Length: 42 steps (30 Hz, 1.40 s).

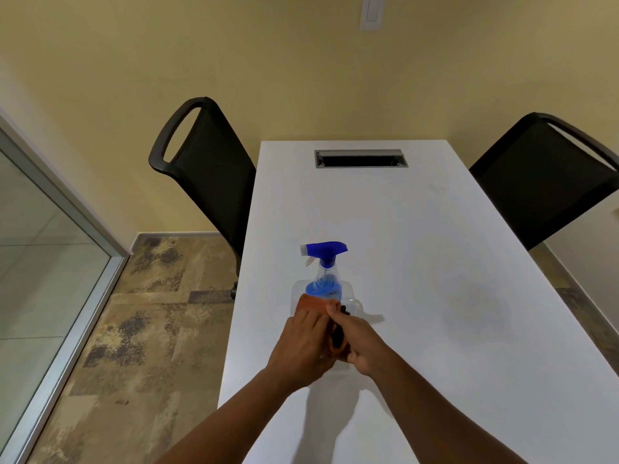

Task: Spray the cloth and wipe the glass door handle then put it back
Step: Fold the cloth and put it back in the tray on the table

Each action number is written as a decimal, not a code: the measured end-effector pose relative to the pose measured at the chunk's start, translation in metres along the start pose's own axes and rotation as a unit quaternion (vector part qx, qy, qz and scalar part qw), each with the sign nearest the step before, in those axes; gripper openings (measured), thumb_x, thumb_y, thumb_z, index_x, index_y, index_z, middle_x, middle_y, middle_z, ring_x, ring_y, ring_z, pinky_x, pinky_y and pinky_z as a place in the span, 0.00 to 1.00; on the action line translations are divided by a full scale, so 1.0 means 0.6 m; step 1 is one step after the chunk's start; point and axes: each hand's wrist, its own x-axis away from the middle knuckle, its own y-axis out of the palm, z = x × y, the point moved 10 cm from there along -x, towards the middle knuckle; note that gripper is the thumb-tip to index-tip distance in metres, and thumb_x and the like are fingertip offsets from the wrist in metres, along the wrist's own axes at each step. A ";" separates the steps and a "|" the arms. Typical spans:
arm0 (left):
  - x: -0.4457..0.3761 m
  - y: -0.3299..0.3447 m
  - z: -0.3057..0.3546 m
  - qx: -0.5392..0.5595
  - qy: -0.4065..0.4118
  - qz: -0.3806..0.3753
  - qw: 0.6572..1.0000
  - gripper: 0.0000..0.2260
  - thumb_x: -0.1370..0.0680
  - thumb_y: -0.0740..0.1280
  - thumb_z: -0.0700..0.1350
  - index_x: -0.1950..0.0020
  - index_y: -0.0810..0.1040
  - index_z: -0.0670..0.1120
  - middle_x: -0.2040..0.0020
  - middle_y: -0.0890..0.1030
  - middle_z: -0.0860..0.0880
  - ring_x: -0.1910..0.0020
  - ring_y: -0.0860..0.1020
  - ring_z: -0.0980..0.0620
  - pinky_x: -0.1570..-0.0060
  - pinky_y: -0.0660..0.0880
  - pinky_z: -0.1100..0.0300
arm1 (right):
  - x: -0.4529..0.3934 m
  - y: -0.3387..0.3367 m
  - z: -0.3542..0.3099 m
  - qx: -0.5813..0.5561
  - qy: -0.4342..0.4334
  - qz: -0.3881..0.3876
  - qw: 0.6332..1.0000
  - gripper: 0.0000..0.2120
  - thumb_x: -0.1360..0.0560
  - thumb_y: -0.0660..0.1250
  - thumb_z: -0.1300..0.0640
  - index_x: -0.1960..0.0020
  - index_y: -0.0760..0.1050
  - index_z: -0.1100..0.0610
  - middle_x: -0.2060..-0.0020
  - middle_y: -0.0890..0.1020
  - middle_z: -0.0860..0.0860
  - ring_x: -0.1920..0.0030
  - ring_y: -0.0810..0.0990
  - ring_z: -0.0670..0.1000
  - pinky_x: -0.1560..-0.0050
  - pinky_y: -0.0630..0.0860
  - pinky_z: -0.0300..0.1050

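Observation:
A clear spray bottle with a blue trigger head and blue liquid stands upright in a clear plastic tray on the white table. An orange cloth with a dark part lies bunched just in front of the bottle. My left hand and my right hand are pressed together over the cloth, both gripping it. Most of the cloth is hidden under my fingers. The glass door handle is not in view.
Two black mesh chairs flank the table, one at the left and one at the right. A metal cable slot sits at the table's far end. A glass partition with an aluminium frame runs along the left.

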 end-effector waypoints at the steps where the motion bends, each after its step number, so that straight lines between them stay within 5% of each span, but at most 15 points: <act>1: 0.005 0.002 0.000 0.021 0.006 -0.014 1.000 0.28 0.24 0.72 0.58 0.26 0.72 0.53 0.30 0.76 0.55 0.35 0.75 0.54 0.38 0.75 0.60 | -0.004 -0.005 -0.002 -0.003 -0.008 0.008 1.000 0.21 0.23 0.70 0.45 0.35 0.74 0.55 0.43 0.83 0.57 0.43 0.82 0.58 0.40 0.79 0.59; 5: 0.028 -0.022 -0.057 0.233 -0.141 0.045 0.961 0.18 0.22 0.67 0.64 0.33 0.69 0.68 0.37 0.74 0.69 0.37 0.73 0.64 0.41 0.72 0.72 | -0.019 -0.024 -0.010 0.053 -0.024 0.023 0.998 0.15 0.22 0.69 0.56 0.37 0.77 0.59 0.49 0.85 0.57 0.47 0.84 0.57 0.43 0.81 0.54; 8: 0.056 0.003 -0.133 0.365 -0.369 0.057 0.853 0.24 0.22 0.66 0.60 0.27 0.66 0.58 0.30 0.74 0.53 0.39 0.76 0.54 0.50 0.76 0.69 | -0.024 -0.018 -0.009 0.073 -0.022 -0.017 0.997 0.15 0.20 0.64 0.57 0.34 0.75 0.57 0.44 0.84 0.57 0.42 0.82 0.57 0.35 0.77 0.58; 11: 0.061 0.025 -0.158 0.397 -0.440 0.003 0.806 0.34 0.23 0.67 0.63 0.20 0.61 0.54 0.24 0.71 0.47 0.39 0.74 0.52 0.41 0.76 0.54 | -0.024 -0.012 -0.001 0.004 -0.011 -0.047 0.999 0.17 0.18 0.63 0.55 0.31 0.72 0.57 0.40 0.82 0.59 0.39 0.81 0.59 0.33 0.75 0.58; 16: 0.045 0.021 -0.160 0.387 -0.430 -0.033 0.815 0.41 0.30 0.65 0.71 0.21 0.66 0.52 0.26 0.72 0.49 0.33 0.76 0.47 0.34 0.77 0.46 | -0.020 -0.013 -0.012 -0.056 0.022 -0.041 0.997 0.19 0.17 0.62 0.51 0.30 0.71 0.60 0.36 0.79 0.62 0.35 0.78 0.61 0.30 0.71 0.59; 22: 0.021 0.036 -0.136 0.386 -0.376 -0.060 0.840 0.25 0.25 0.63 0.69 0.33 0.71 0.59 0.34 0.79 0.51 0.40 0.80 0.52 0.41 0.79 0.56 | -0.036 -0.023 -0.016 -0.033 0.035 -0.016 0.999 0.21 0.17 0.62 0.49 0.32 0.73 0.62 0.38 0.80 0.63 0.37 0.79 0.62 0.32 0.73 0.58; 27: 0.018 0.055 -0.141 0.387 -0.390 -0.080 0.832 0.17 0.19 0.63 0.61 0.33 0.70 0.56 0.35 0.79 0.49 0.39 0.80 0.48 0.39 0.81 0.50 | -0.062 -0.029 -0.006 0.025 0.054 0.013 0.998 0.23 0.18 0.61 0.46 0.32 0.72 0.62 0.40 0.80 0.61 0.41 0.80 0.59 0.33 0.74 0.53; 32: 0.021 0.064 -0.149 0.368 -0.423 -0.092 0.823 0.17 0.16 0.62 0.56 0.31 0.71 0.48 0.35 0.80 0.45 0.39 0.81 0.45 0.36 0.79 0.45 | -0.054 -0.017 -0.031 0.205 -0.069 0.005 0.976 0.14 0.22 0.65 0.41 0.41 0.71 0.45 0.51 0.80 0.46 0.53 0.80 0.46 0.55 0.76 0.37; 35: 0.014 0.058 -0.148 0.330 -0.418 -0.099 0.841 0.17 0.15 0.60 0.56 0.30 0.70 0.48 0.35 0.80 0.45 0.38 0.80 0.44 0.36 0.79 0.46 | -0.050 -0.013 -0.031 0.219 -0.111 0.011 0.969 0.17 0.21 0.67 0.45 0.36 0.70 0.48 0.45 0.80 0.48 0.48 0.80 0.48 0.54 0.76 0.38; 38: 0.006 0.049 -0.151 0.279 -0.411 -0.104 0.862 0.19 0.15 0.59 0.55 0.28 0.69 0.46 0.34 0.80 0.45 0.37 0.80 0.44 0.34 0.77 0.48 | -0.058 -0.007 -0.033 0.213 -0.114 0.024 0.970 0.12 0.20 0.65 0.47 0.39 0.68 0.47 0.49 0.78 0.46 0.55 0.77 0.42 0.61 0.72 0.33; 42: -0.003 0.045 -0.153 0.192 -0.389 -0.122 0.893 0.19 0.15 0.58 0.54 0.27 0.68 0.45 0.36 0.81 0.45 0.40 0.81 0.46 0.39 0.77 0.54 | -0.071 0.002 -0.026 0.244 -0.111 0.048 0.962 0.14 0.17 0.58 0.43 0.37 0.70 0.50 0.47 0.81 0.49 0.50 0.80 0.49 0.47 0.77 0.45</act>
